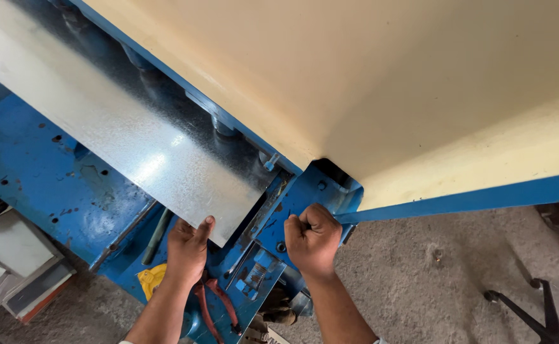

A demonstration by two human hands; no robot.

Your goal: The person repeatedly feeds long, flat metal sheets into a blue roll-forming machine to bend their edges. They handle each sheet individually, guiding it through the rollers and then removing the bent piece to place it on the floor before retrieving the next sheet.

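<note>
Along the near edge of the chipped blue steel machine bed [31, 172], the left hand [187, 250] pinches the corner of a shiny, spangled galvanised sheet [133, 137]. Red-handled pliers [219, 306] lie beneath. Rightward, the right hand [312, 239] is fisted against the blue frame corner [330, 185] below a smooth cream panel [388, 76].

The cream machine housing [356, 70] is filling the upper right of the frame, overhanging the rollers and blocking reach from above. The galvanized sheet [133, 146] is covering the blue bed [31, 172] at centre left. Red-handled pliers [219, 306] are lying at bottom centre. Bare concrete floor [432, 267] is lying open at lower right.
</note>
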